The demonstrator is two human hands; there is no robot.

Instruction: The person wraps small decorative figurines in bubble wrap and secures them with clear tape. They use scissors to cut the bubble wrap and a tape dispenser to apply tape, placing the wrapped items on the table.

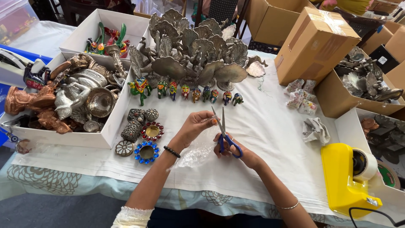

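The right hand [240, 150] grips blue-handled scissors [223, 133] with fingers curled through the loops — blades open, pointing to 12 o'clock — beside the left hand [195, 126], whose fingers pinch clear plastic wrap [196, 153] over the counter [270, 126].

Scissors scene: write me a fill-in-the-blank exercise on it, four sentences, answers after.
1. The right hand holds scissors with ____ handles.
2. The left hand grips a clear sheet of ____ wrap.
3. The tape dispenser at the right is ____ in colour.
4. The row of small painted ____ stands in front of the metal peacocks.

Missing words: blue; bubble; yellow; elephants
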